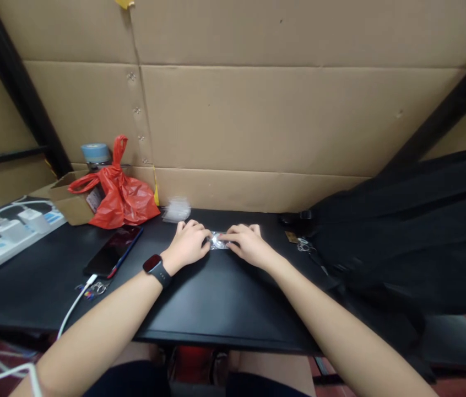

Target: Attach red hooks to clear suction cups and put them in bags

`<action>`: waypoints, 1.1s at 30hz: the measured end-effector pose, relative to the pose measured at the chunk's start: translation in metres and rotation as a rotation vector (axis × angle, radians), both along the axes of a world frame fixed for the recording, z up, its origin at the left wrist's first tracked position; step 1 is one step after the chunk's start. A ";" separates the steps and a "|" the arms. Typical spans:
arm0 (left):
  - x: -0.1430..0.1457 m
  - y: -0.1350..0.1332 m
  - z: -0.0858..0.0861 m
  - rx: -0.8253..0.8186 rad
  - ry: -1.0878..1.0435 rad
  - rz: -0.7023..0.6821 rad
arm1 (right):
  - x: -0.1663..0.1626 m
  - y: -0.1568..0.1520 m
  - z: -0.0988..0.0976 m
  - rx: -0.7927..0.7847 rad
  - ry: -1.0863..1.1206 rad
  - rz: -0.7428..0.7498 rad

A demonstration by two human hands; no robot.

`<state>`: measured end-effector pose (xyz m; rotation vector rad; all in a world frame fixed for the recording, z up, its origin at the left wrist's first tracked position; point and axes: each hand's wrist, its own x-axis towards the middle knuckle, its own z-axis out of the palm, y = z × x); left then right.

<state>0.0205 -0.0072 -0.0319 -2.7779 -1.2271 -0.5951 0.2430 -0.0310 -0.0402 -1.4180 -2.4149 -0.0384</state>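
Bare forearms [104, 325] nearest, left hand [187, 243] and right hand [250, 246] (knuckles up), curled fingers pinching clear packet [218, 241] between them

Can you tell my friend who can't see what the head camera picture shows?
The left hand and right hand touch a small shiny packet on a black table. The left wrist wears a watch; a phone and red bag lie left, black cloth right.

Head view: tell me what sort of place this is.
Probably a makeshift work booth: cardboard panels wall in a black desk, a power strip with chargers lies at the left, and a phone lies nearby.
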 end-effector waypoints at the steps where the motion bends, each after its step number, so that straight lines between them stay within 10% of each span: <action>1: -0.004 0.003 0.002 0.019 -0.006 0.013 | -0.003 0.000 -0.001 0.021 -0.019 -0.016; 11: -0.060 0.035 0.021 0.177 0.004 0.254 | -0.028 0.026 -0.008 0.118 -0.193 -0.186; 22: -0.072 0.052 0.009 0.016 -0.100 0.057 | -0.084 0.101 0.004 0.078 -0.136 -0.372; 33: -0.071 0.056 0.003 -0.104 -0.060 -0.026 | 0.037 0.058 -0.002 0.023 0.000 -0.342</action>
